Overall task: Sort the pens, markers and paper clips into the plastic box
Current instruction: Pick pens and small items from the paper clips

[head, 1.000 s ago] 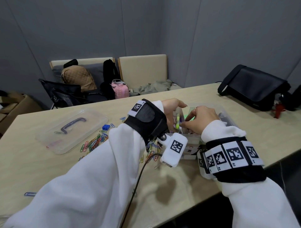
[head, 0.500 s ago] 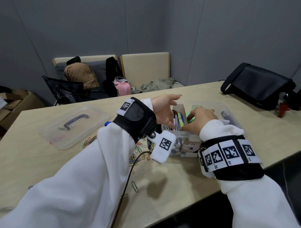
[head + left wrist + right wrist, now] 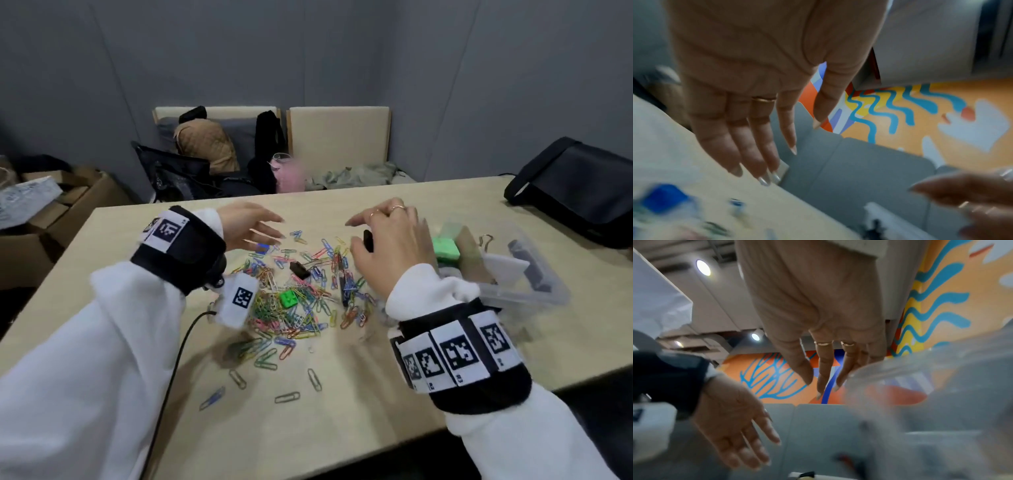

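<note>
Neither hand has hold of anything: your left hand [image 3: 251, 224] hangs with straight, spread fingers over the upper left of the clip pile, and the left wrist view shows its palm bare. Your right hand [image 3: 387, 245] hovers at the pile's right edge with relaxed, slightly bent fingers; a small dark object shows just past its thumb, and whether the hand touches it you cannot tell from here. The paper clips [image 3: 294, 301] lie heaped in the middle of the frame on the table [image 3: 359, 404], with a few strays toward the lower middle. A dark pen [image 3: 342, 277] lies among them, partly buried, along with a green block [image 3: 289, 298] and a small blue piece [image 3: 262, 247]. The plastic box [image 3: 513, 291] sits at right centre, just beyond your right wrist, already holding some items. A good next move, I judge, is to lift the pen out first, then rake the clips together with both hands and scoop rather than pinch singly. Mind the box's near rim as the right hand swings over it. The table's near edge runs close below the strays, so sweep those inward; open room lies left of the pile and along the far side.
</note>
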`<state>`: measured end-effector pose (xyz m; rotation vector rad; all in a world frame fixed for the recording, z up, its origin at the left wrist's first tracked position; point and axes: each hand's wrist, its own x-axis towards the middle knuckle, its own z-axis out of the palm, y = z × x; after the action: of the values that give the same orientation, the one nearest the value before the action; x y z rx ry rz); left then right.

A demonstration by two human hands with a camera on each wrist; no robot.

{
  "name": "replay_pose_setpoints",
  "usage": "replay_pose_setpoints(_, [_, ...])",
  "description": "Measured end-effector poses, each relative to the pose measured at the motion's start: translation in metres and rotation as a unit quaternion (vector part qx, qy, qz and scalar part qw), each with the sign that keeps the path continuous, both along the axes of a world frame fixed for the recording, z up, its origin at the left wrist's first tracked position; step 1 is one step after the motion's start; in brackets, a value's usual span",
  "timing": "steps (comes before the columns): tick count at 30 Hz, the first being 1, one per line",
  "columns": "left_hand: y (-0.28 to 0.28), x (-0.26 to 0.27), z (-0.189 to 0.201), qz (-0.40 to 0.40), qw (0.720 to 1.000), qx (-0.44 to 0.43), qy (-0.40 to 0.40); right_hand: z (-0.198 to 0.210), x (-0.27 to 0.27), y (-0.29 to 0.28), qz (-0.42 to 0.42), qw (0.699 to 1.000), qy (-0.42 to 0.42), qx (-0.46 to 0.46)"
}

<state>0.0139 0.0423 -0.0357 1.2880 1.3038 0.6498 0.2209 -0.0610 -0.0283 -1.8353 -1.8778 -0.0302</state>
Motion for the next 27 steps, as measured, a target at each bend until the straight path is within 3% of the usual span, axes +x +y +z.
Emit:
replay_pose_setpoints(3, [0.008, -0.020, -0.014, 0.015, 0.995, 0.030, 0.097, -0.012, -0.032, 0.009, 0.065, 0.996, 0.050, -0.036])
replay_pose_setpoints(6, [0.021, -0.025, -0.027, 0.025, 0.972, 0.102, 0.211, -0.027, -0.058, 0.033, 0.089, 0.981, 0.023, -0.173])
replay_pose_setpoints(10, [0.033, -0.020, -0.032, -0.064, 0.907, 0.165, 0.382, -0.038, -0.071, 0.060, 0.127, 0.929, -0.084, -0.336])
replay_pose_setpoints(13, [0.036, -0.012, -0.033, -0.146, 0.851, 0.134, 0.487, -0.041, -0.073, 0.065, 0.145, 0.912, -0.129, -0.362])
replay_pose_setpoints(16, [0.039, -0.009, -0.037, -0.189, 0.813, 0.082, 0.545, -0.045, -0.072, 0.064, 0.165, 0.912, -0.102, -0.362])
replay_pose_setpoints(19, [0.040, -0.009, -0.043, -0.208, 0.799, 0.045, 0.562, -0.052, -0.076, 0.061, 0.204, 0.918, -0.074, -0.331])
replay_pose_setpoints(22, [0.040, -0.007, -0.045, -0.217, 0.791, 0.059, 0.570, -0.055, -0.089, 0.060, 0.235, 0.920, -0.096, -0.300])
replay_pose_setpoints(27, [0.040, -0.012, -0.041, -0.192, 0.827, 0.057, 0.525, -0.060, -0.108, 0.060, 0.188, 0.913, -0.186, -0.310])
